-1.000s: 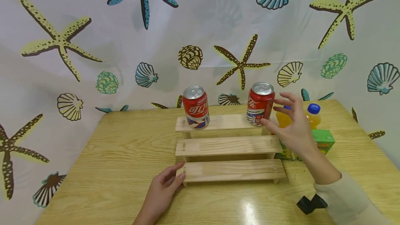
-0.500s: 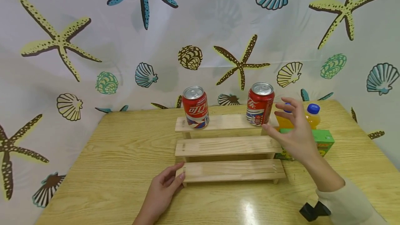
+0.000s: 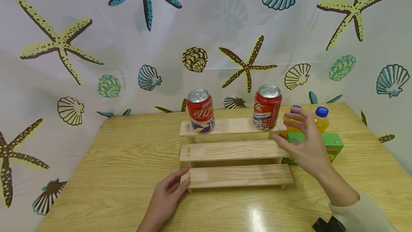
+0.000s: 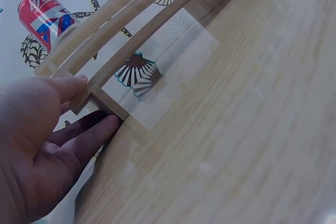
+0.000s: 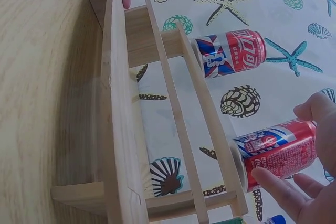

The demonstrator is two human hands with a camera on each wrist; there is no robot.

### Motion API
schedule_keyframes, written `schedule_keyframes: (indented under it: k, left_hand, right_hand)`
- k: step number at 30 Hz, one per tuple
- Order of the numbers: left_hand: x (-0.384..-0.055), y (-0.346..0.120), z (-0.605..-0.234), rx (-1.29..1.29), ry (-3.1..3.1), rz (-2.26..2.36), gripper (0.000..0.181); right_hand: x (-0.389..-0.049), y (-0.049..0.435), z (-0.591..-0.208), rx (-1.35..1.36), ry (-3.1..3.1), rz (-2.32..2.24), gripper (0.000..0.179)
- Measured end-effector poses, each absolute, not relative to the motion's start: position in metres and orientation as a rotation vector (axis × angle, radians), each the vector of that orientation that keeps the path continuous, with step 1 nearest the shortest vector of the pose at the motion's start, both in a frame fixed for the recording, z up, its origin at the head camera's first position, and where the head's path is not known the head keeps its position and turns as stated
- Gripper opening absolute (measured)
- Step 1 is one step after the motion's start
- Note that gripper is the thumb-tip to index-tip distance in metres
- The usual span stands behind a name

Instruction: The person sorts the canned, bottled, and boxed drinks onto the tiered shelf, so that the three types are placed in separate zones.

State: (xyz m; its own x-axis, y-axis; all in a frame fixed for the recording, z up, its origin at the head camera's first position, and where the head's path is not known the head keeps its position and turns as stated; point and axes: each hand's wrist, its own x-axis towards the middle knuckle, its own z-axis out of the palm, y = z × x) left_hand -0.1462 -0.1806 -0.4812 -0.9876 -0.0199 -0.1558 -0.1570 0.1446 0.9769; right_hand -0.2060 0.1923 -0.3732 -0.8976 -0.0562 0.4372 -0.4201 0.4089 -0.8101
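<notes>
In the lower centre-left, the left hand [image 3: 168,192] grips the left end of the wooden three-tier rack [image 3: 238,176], thumb on the bottom board and fingers below it, probably to keep the rack from sliding over the wood-grain table [image 3: 135,146]. The rack stands mid-frame, its boards stepped so the back one is highest.

On that top tier, left of its middle, one Coca-Cola can [image 3: 201,115] stands upright, its label facing forward. Near the tier's right end stands the other Coca-Cola can [image 3: 267,108], upright too, its logo turned leftward; the flat board bears both without a hand.

Just right of this can, the right hand [image 3: 304,144] hangs apart from it, holding nothing, thumb and fingers wide in a curve that would suit a can's round side.

Behind that hand, at right, are green drink-carton packaging [image 3: 334,144] and blue-capped orange-drink bottles [image 3: 322,121], partly hidden.
</notes>
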Motion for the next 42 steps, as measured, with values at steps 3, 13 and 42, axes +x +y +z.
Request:
schedule_keyframes:
  k: [3, 13, 42]
  left_hand:
    - [-0.146, -0.181, -0.481, -0.177, 2.284, 1.990, 0.050]
    - [-0.147, -0.180, -0.481, -0.177, 2.274, 2.009, 0.050]
    - [-0.147, -0.180, -0.479, -0.158, 2.275, 2.005, 0.050]
  right_hand:
    - [-0.204, 0.193, -0.374, 0.413, -2.331, 1.476, 0.076]
    - [-0.198, 0.195, -0.377, 0.404, -2.366, 1.465, 0.076]
    - [-0.180, 0.202, -0.389, 0.410, -2.397, 1.445, 0.074]
